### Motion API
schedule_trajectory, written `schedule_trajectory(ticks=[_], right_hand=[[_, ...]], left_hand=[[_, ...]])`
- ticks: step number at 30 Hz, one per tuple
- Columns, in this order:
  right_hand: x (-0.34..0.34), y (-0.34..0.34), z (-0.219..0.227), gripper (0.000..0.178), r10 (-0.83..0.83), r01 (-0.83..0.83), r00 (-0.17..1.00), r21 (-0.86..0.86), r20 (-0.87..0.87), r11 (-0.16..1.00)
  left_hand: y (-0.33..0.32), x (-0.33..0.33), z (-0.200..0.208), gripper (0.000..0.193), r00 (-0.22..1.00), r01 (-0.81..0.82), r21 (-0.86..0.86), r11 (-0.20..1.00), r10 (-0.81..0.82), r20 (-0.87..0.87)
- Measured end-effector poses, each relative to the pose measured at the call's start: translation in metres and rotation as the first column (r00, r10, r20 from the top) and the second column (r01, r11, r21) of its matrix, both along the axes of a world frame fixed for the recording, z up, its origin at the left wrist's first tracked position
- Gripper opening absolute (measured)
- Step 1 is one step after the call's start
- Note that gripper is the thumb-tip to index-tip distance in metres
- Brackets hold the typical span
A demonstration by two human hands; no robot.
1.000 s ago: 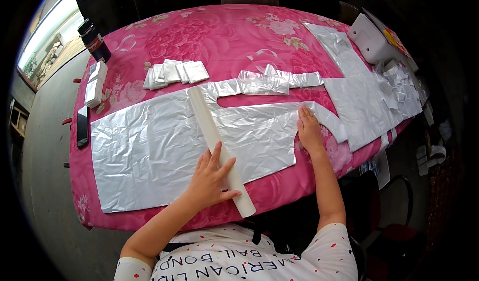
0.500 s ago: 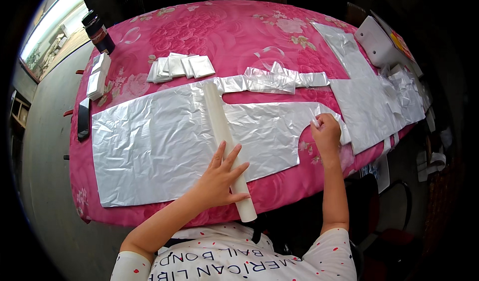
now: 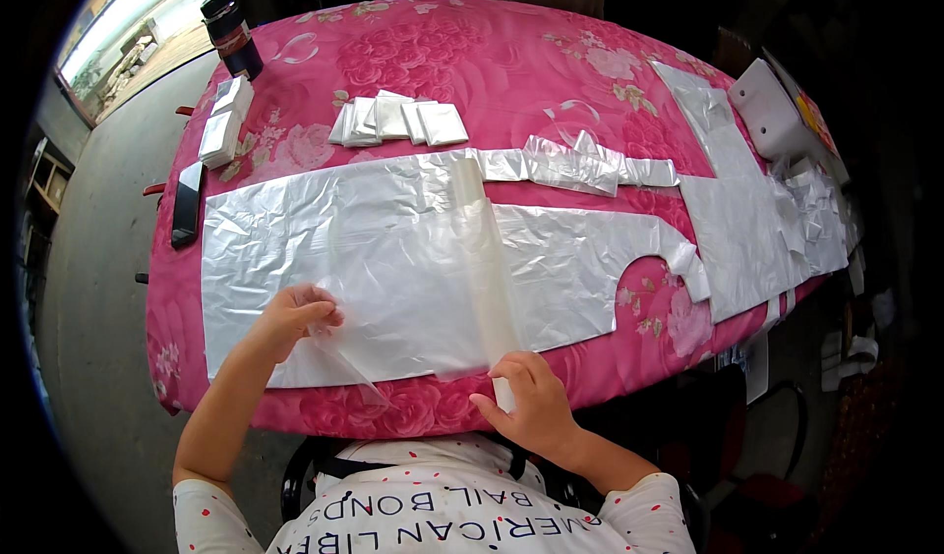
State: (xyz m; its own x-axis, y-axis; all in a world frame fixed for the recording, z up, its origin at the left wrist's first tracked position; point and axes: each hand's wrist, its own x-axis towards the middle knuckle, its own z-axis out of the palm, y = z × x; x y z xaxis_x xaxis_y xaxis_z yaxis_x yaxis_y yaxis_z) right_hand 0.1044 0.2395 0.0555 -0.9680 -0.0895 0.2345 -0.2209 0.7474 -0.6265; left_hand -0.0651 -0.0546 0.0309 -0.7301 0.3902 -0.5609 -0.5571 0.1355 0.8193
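Note:
My left hand (image 3: 295, 320) pinches the loose edge of clear plastic film (image 3: 393, 274), which drapes from it towards the roll. Around the near end of the whitish film roll (image 3: 484, 259) my right hand (image 3: 533, 407) is closed, its thumb on the left side. Roll and film lie across a large silvery plastic sheet (image 3: 560, 269), spread flat, with a curved cut-out at its right end. Through the film the sheet's left part shows, slightly hazy.
Beyond the sheet lie folded silvery packets (image 3: 418, 121) and a crumpled plastic strip (image 3: 570, 164). A phone (image 3: 187, 205), white stacks (image 3: 224, 131) and a dark bottle (image 3: 233, 38) line the table's left edge. More plastic sheets (image 3: 742, 239) and a white container (image 3: 767, 112) occupy the right.
My left hand has gone from the roll to the left, drawing film out. My right hand has left the sheet's right end and now holds the roll's near end. The view has shifted.

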Motion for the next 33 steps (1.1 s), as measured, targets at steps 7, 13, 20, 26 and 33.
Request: schedule_trajectory(ticks=[7, 13, 20, 26, 33], right_hand=[[0.013, 0.006, 0.003, 0.057, -0.281, 0.266, 0.780, 0.110, 0.559, 0.958], [0.017, 0.007, -0.006, 0.054, -0.260, 0.262, 0.782, 0.079, 0.567, 0.962], [0.015, 0.009, -0.001, 0.057, -0.213, 0.211, 0.733, 0.081, 0.646, 0.974], [0.004, 0.017, 0.003, 0.053, -0.167, 0.113, 0.742, 0.125, 0.649, 0.986], [-0.104, 0.039, -0.014, 0.054, -0.056, 0.100, 0.869, -0.063, 0.492, 0.993]], left_hand=[[-0.106, -0.024, 0.022, 0.011, 0.903, 0.099, -0.590, 0.801, -0.321, -0.284], [-0.034, -0.029, 0.093, 0.021, 0.153, -0.622, -0.656, 0.428, -0.755, -0.638], [0.133, 0.023, 0.011, 0.043, 0.219, 0.045, -0.481, 0.876, -0.478, -0.851], [0.165, 0.031, -0.048, 0.054, 0.152, -0.074, -0.626, 0.776, -0.611, -0.777], [0.168, 0.037, -0.045, 0.057, 0.140, -0.130, -0.725, 0.676, -0.712, -0.688]])
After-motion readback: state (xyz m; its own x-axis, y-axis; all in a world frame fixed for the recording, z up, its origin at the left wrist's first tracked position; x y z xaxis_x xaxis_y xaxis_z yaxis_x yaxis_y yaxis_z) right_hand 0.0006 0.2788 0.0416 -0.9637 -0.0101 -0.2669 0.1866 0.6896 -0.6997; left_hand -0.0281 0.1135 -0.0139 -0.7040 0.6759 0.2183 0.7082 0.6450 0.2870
